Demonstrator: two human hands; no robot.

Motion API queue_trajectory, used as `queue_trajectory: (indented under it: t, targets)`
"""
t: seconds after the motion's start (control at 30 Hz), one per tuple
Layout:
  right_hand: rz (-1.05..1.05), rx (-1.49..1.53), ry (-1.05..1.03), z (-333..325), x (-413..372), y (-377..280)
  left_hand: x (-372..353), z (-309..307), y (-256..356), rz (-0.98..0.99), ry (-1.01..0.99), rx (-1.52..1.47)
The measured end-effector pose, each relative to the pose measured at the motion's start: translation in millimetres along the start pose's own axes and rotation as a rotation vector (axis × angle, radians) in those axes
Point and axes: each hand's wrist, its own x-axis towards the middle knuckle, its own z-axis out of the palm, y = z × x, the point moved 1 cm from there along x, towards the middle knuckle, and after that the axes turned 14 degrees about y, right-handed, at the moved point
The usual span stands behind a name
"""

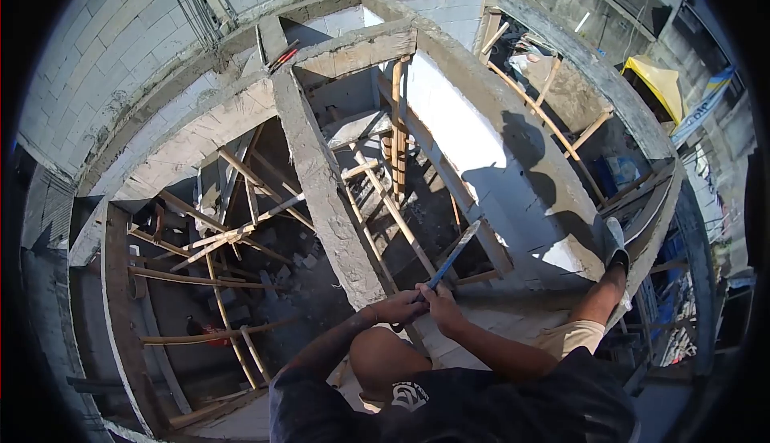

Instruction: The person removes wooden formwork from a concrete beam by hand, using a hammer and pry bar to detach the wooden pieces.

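A long narrow tool with a blue middle and a greyish far end slants up and to the right from my hands. My left hand is closed around its near end, a little left of my right hand, which grips the bar just above. Both hands are close together over the gap beside a rough concrete beam. What my fingers hide of the handle cannot be made out.
Deep openings with bamboo poles lie between the beams. Red-handled pliers or cutters rest on a beam. My foot is on the right ledge. Rebar stands by the block wall. A yellow canopy is at right.
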Motion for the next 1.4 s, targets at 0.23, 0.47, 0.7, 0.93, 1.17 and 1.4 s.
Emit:
queue_trajectory:
  t: [0.23,0.47,0.7,0.93,1.17,1.4]
  targets:
    - [-0.004,-0.015,0.215,-68.4,-11.5,-42.1,28.7,-82.0,-115.5,-0.117,1.336,0.588]
    - [0.047,-0.418,0.425,-141.4,-22.3,-10.7,46.8,-134.6,-104.5,-0.522,1.326,0.395]
    - [0.068,-0.512,0.448,-140.7,-4.9,8.3,75.4,-196.6,-106.9,-0.567,1.500,0.528]
    - [-0.136,-0.910,0.412,-146.6,61.3,-22.7,103.2,-203.8,-94.9,-0.807,1.668,0.503]
    - [-0.528,-0.830,0.174,-11.4,232.0,-102.1,108.1,-201.0,-95.0,-0.890,1.709,0.574]
    - [-0.614,-0.953,-0.110,213.1,378.5,-158.2,106.7,-200.2,-87.4,-0.927,1.674,0.552]
